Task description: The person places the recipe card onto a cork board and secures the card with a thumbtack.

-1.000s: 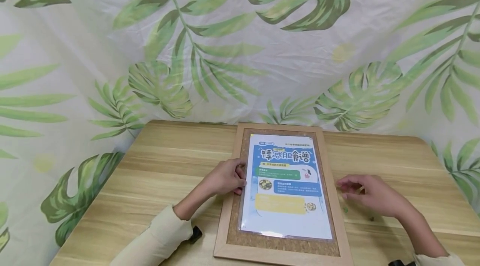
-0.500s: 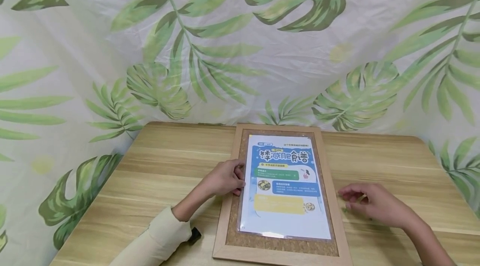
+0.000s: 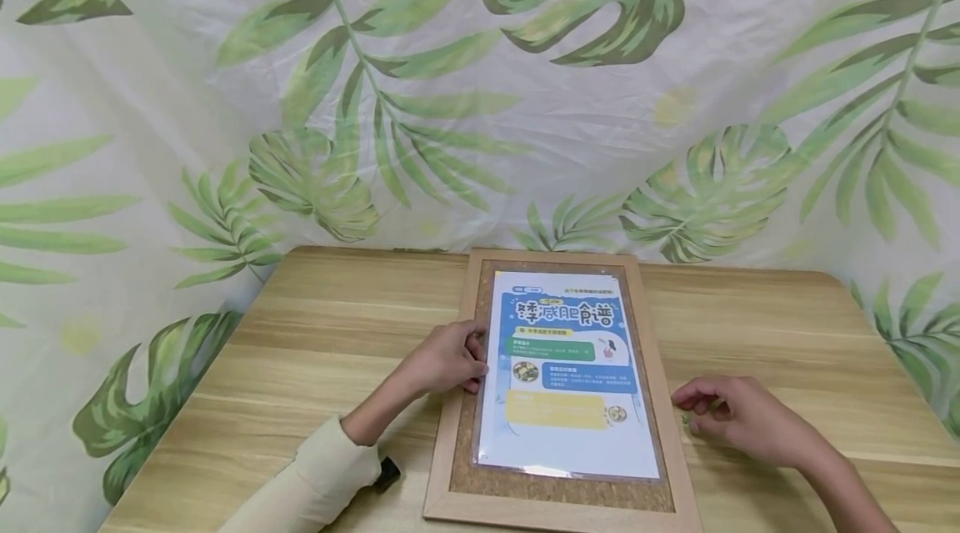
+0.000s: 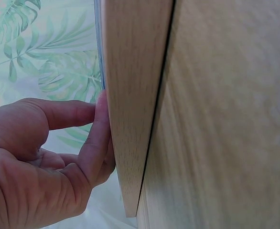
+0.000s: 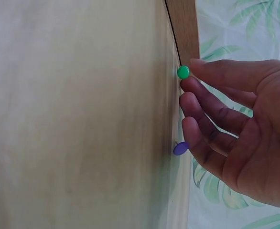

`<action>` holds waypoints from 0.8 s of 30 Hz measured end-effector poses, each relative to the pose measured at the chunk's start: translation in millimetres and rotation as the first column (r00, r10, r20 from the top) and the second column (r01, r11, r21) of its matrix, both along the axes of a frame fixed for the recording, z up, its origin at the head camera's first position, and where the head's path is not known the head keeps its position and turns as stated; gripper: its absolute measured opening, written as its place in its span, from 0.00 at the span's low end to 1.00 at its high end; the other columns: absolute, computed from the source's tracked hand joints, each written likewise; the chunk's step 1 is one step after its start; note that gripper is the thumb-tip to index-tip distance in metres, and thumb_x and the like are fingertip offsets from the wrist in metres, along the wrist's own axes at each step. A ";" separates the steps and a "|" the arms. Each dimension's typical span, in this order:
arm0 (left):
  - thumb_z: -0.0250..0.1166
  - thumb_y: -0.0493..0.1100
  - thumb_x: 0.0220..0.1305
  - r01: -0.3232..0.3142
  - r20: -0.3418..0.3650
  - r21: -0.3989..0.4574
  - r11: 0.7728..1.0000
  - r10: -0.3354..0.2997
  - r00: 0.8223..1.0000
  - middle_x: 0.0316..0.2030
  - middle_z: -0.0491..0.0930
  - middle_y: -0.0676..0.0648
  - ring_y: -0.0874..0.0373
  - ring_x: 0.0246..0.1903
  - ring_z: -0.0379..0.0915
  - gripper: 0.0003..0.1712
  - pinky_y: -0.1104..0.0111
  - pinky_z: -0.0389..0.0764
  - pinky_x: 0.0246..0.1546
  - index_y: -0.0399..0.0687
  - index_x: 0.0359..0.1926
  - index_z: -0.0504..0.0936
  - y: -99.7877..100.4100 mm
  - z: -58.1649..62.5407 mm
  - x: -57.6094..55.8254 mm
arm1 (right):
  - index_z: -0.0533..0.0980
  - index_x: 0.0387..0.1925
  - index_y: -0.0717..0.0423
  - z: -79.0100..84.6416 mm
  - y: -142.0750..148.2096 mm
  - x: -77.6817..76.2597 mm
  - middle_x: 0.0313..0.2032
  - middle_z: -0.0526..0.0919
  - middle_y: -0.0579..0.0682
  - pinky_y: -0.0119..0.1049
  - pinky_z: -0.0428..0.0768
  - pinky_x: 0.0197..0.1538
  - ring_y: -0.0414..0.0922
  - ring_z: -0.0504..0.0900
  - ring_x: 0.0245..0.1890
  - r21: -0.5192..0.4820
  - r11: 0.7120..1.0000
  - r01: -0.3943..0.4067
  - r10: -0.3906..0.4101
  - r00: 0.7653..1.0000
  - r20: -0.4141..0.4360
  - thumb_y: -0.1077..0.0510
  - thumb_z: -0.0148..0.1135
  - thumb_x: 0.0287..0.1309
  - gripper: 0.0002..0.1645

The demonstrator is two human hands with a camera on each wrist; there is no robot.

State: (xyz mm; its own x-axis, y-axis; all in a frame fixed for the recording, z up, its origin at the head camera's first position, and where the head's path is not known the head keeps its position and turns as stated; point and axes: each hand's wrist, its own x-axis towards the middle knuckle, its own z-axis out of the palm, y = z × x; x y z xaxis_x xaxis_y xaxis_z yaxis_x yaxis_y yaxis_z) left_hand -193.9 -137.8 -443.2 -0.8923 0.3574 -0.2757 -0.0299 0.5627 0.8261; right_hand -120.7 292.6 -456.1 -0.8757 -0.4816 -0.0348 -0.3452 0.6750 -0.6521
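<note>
Right hand (image 3: 753, 420) has shifted nearer, its bent fingers now at the green pushpin (image 5: 183, 72) right of the corkboard (image 3: 555, 515), so the green pushpin appears within reach; cannot tell if pinched. Left hand (image 3: 446, 356) touches, fingers bent, the left edge of the poster (image 3: 568, 374) lying on the corkboard, grip unclear. Title includes "减肥食谱"; small print illegible.

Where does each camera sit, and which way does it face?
Head: on the head, facing forward and down at the rectangular, wood-framed cork board; left hand, right hand and forearms show.
Left wrist: worn there, facing the board's pale wooden side edge; left hand shows.
Right wrist: worn there, facing the round-headed green pin; right hand shows.
Head and left wrist share the left hand and board.
</note>
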 end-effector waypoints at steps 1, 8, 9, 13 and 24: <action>0.68 0.25 0.66 0.000 0.000 0.001 1.000 0.000 1.000 0.37 0.79 0.41 0.55 0.25 0.83 0.37 0.66 0.92 0.28 0.29 0.75 0.68 -0.1 0.0 0.0 | 0.87 0.49 0.53 -0.4 -0.4 0.6 0.44 0.90 0.44 0.29 0.85 0.39 0.28 0.80 0.40 -0.001 1.000 0.003 -0.003 1.000 -0.004 0.60 0.77 0.62 0.14; 0.69 0.25 0.67 0.002 -0.010 -0.008 1.000 -0.002 1.000 0.37 0.80 0.41 0.56 0.25 0.83 0.36 0.66 0.92 0.28 0.29 0.74 0.69 -0.4 0.2 0.3 | 0.87 0.47 0.52 -2.0 -4.1 5.1 0.42 0.90 0.42 0.29 0.85 0.38 0.27 0.80 0.38 0.010 1.000 0.029 -0.029 0.999 -0.025 0.62 0.77 0.60 0.13; 0.69 0.25 0.67 0.001 -0.011 -0.011 1.000 -0.001 1.000 0.37 0.80 0.41 0.56 0.25 0.83 0.36 0.66 0.92 0.28 0.29 0.74 0.70 -0.3 0.3 0.4 | 0.87 0.46 0.51 -2.0 -4.7 5.7 0.41 0.90 0.41 0.29 0.85 0.38 0.27 0.80 0.38 0.015 0.999 0.035 -0.034 0.999 -0.023 0.62 0.77 0.59 0.13; 0.69 0.26 0.67 -0.005 -0.015 -0.024 1.000 0.005 1.000 0.37 0.80 0.41 0.56 0.25 0.83 0.35 0.66 0.91 0.28 0.29 0.73 0.71 -0.2 0.6 0.9 | 0.87 0.45 0.51 -1.5 -7.7 6.5 0.40 0.89 0.41 0.28 0.84 0.37 0.27 0.80 0.37 0.031 0.998 0.055 -0.054 0.998 -0.018 0.63 0.77 0.59 0.12; 0.70 0.26 0.67 -0.007 -0.021 -0.028 1.000 0.006 1.000 0.37 0.80 0.41 0.56 0.25 0.83 0.34 0.66 0.91 0.27 0.29 0.72 0.71 0.1 -0.1 0.8 | 0.88 0.37 0.46 -4.7 -11.9 7.6 0.35 0.89 0.37 0.27 0.85 0.35 0.26 0.80 0.33 0.057 0.994 0.092 -0.088 0.994 -0.063 0.64 0.78 0.58 0.09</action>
